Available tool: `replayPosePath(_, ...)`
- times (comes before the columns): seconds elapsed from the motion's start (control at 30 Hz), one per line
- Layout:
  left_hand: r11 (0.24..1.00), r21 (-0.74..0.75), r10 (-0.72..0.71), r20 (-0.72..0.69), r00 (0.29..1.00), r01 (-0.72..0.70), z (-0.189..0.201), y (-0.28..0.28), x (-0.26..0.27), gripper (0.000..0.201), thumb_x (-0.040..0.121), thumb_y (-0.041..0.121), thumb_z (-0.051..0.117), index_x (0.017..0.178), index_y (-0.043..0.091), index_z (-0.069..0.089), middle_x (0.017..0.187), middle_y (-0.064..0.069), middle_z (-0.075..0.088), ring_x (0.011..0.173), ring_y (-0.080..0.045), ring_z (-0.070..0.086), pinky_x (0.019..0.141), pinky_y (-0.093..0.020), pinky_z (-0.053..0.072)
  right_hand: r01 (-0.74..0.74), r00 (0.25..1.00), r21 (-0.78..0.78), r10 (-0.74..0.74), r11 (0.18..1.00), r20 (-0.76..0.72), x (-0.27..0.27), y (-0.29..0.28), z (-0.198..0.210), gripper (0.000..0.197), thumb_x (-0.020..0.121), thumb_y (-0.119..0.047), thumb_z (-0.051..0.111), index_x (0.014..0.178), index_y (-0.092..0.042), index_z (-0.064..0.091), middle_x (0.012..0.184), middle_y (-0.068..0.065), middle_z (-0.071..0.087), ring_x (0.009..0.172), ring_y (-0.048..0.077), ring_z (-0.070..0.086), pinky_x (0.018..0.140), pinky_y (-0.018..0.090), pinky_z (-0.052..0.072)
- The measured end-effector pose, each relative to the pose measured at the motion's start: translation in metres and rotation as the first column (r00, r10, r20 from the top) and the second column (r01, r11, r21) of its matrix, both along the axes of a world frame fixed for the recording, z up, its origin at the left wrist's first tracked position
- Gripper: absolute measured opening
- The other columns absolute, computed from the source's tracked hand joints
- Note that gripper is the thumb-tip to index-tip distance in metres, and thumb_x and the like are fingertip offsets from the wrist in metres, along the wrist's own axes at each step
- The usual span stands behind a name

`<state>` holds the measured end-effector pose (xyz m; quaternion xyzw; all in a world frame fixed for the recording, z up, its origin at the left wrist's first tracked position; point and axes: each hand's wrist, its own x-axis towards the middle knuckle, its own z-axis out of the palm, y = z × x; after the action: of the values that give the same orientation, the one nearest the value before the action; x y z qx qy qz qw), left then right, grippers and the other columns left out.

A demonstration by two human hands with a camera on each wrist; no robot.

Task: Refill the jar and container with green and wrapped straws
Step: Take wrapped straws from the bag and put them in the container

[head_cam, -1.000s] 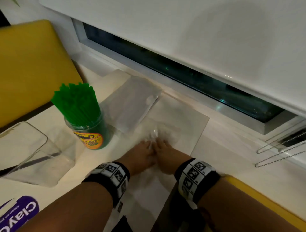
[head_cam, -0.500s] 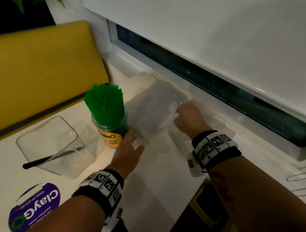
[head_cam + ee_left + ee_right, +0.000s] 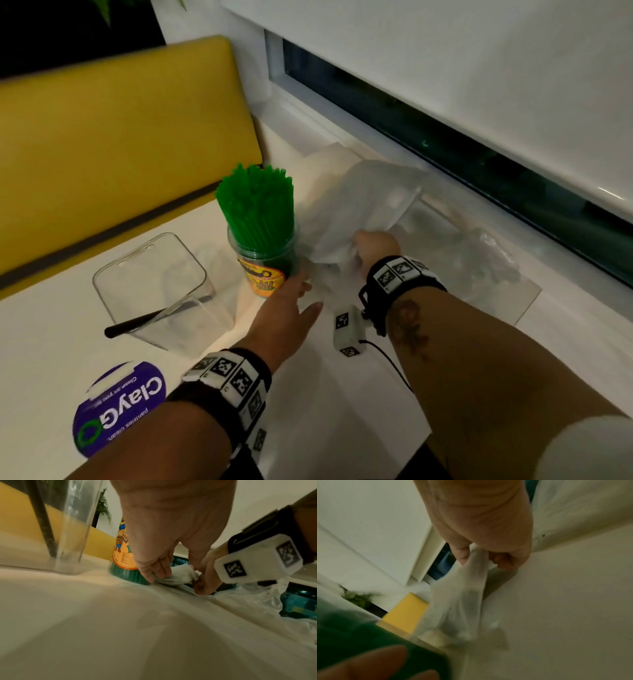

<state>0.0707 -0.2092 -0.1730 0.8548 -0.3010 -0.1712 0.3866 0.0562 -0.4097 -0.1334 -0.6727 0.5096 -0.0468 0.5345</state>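
Observation:
A labelled jar packed with green straws stands mid-table. To its left is a clear container holding one black straw. A white packet bag lies right of the jar, its near corner bunched and lifted. My right hand pinches that corner; the right wrist view shows thumb and fingers of the right hand closed on the bag. My left hand is flat on the table at the jar's base. In the left wrist view, the left hand's fingertips lie straight against the bag's edge.
Crumpled clear plastic lies by the window sill on the right. A purple ClayGo tub sits at the table's near left. A yellow seat back rises behind the table, and the window frame runs along the far edge.
Both hands left the clear plastic and moved left to the white bag. My right hand shifted from its far edge to its near corner and bunched it. My left hand settled by the jar.

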Motion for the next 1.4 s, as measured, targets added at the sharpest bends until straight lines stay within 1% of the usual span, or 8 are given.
replayPosePath(0.2, 0.961, -0.272, 0.027, -0.040, 0.999, -0.037, 0.015, -0.005, -0.014, 0.040, 0.095, 0.033, 0.052, 0.131, 0.015, 0.054, 0.110, 0.005, 0.066, 0.100, 0.006, 0.060, 0.089, -0.013, 0.043, 0.100, 0.964, -0.198, -0.046, 0.975, 0.263, -0.040, -0.001, 0.087, 0.031, 0.079, -0.020, 0.064, 0.107, -0.016, 0.053, 0.093, 0.001, 0.060, 0.082, 0.022, 0.061, 0.056, 0.027, 0.047)
replayPosePath(0.3, 0.914, -0.404, 0.028, -0.060, 0.998, -0.050, 0.029, -0.008, -0.022, 0.057, 0.091, 0.050, 0.041, 0.130, 0.011, 0.053, 0.114, -0.001, 0.068, 0.101, 0.006, 0.058, 0.093, -0.008, 0.040, -0.097, 0.987, -0.530, 0.151, 0.842, 0.059, -0.105, -0.009, 0.141, 0.031, 0.083, -0.012, 0.064, 0.107, -0.016, 0.046, 0.085, -0.004, 0.053, 0.073, 0.015, 0.051, 0.055, 0.027, 0.037)
replayPosePath(0.43, 0.813, -0.569, 0.002, -0.213, 0.977, -0.126, 0.047, -0.012, -0.035, 0.026, 0.088, 0.039, 0.049, 0.095, 0.019, 0.063, 0.092, 0.009, 0.069, 0.095, -0.013, 0.062, 0.099, -0.047, 0.049, -0.494, 0.863, -0.551, 0.304, 0.672, -0.403, -0.180, -0.008, 0.170, 0.030, 0.084, -0.002, 0.062, 0.109, -0.018, 0.063, 0.101, 0.008, 0.065, 0.094, 0.028, 0.059, 0.080, 0.033, 0.040)
replayPosePath(0.53, 0.738, -0.581, -0.248, -0.707, 0.662, -0.343, 0.066, -0.009, -0.039, 0.037, 0.098, 0.045, 0.043, 0.101, 0.017, 0.067, 0.095, 0.001, 0.075, 0.092, -0.017, 0.066, 0.092, -0.037, 0.054, -0.745, 0.622, -0.260, 0.499, 0.614, -0.603, -0.199, 0.005, 0.149, 0.019, 0.090, -0.012, 0.061, 0.104, -0.022, 0.067, 0.094, -0.003, 0.065, 0.086, 0.015, 0.059, 0.079, 0.028, 0.046)
replayPosePath(0.63, 0.830, -0.512, -0.335, -0.775, 0.536, -0.220, 0.069, 0.008, -0.030, 0.074, 0.088, 0.060, 0.030, 0.108, -0.001, 0.067, 0.099, -0.015, 0.074, 0.090, -0.024, 0.068, 0.082, -0.032, 0.053, -0.833, 0.471, -0.106, 0.594, 0.544, -0.653, -0.197, 0.025, 0.105, 0.025, 0.090, -0.012, 0.056, 0.111, -0.018, 0.067, 0.096, -0.003, 0.065, 0.088, 0.014, 0.060, 0.080, 0.025, 0.049)
replayPosePath(0.83, 0.981, -0.119, -0.176, -0.244, 0.954, 0.151, 0.057, 0.040, -0.015, 0.040, 0.066, 0.065, 0.064, 0.086, 0.035, 0.079, 0.114, 0.010, 0.072, 0.110, -0.006, 0.063, 0.112, -0.037, 0.040, -0.837, 0.516, -0.243, 0.556, 0.491, -0.652, -0.177, 0.067, 0.043, 0.012, 0.087, -0.011, 0.050, 0.095, -0.011, 0.057, 0.097, 0.007, 0.059, 0.096, 0.027, 0.060, 0.078, 0.031, 0.045)
replayPosePath(1.07, 0.946, 0.270, -0.239, 0.206, 0.949, 0.180, 0.055, 0.057, -0.014, 0.036, 0.081, 0.040, 0.072, 0.112, 0.021, 0.069, 0.109, 0.001, 0.067, 0.106, -0.019, 0.061, 0.084, -0.025, 0.042, -0.810, 0.582, -0.447, 0.612, 0.380, -0.536, -0.141, 0.093, 0.030, 0.044, 0.090, -0.017, 0.055, 0.133, -0.016, 0.048, 0.125, 0.010, 0.053, 0.114, 0.032, 0.054, 0.099, 0.041, 0.044)
replayPosePath(1.4, 0.981, -0.190, 0.031, -0.099, 0.995, -0.050, 0.063, 0.079, -0.016, 0.017, 0.082, 0.018, 0.077, 0.082, 0.017, 0.059, 0.065, 0.002, 0.057, 0.049, -0.004, 0.043, 0.051, -0.023, 0.035, -0.639, 0.594, -0.690, 0.788, 0.341, -0.160, -0.091, 0.139, 0.051, 0.016, 0.092, -0.027, 0.061, 0.098, -0.018, 0.072, 0.082, -0.003, 0.060, 0.077, 0.015, 0.054, 0.066, 0.027, 0.033)
